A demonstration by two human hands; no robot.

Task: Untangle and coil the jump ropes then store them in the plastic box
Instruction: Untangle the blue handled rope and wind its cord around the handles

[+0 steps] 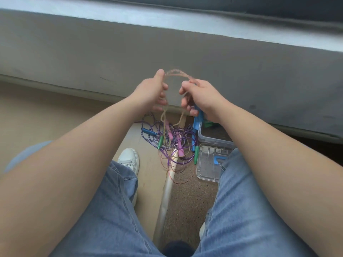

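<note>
both hands [148, 89] [202, 95] raised, fingers curled, forearms outstretched

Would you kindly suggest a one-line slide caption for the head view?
Both hands, left and right, lift a clear rope from the tangled ropes beside the plastic box.

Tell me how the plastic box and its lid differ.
The plastic box stands open and deep, farther from the person; the lid lies flat on the floor beside it, nearer. The lid carries a blue latch on top; the box holds blue and green items at its far end. Both are clear plastic.
</note>
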